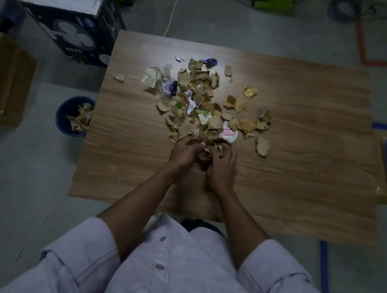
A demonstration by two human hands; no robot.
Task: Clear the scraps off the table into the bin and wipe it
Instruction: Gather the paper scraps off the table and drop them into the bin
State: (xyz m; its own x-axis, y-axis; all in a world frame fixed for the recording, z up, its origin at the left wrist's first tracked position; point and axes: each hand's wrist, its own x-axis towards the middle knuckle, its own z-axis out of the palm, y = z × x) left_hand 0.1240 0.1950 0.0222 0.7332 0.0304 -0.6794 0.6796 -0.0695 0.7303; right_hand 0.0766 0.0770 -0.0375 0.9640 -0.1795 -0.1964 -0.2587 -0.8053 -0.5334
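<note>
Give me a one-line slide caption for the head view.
Left hand and right hand gather scraps on the wooden table; the blue bin beside it holds some.

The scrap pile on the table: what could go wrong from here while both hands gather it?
The bin stands on the floor off the left edge of the table; loose scraps may fall during the carry. The left hand and right hand grip only the pile's near part; the stray piece near the left edge could be missed.
</note>
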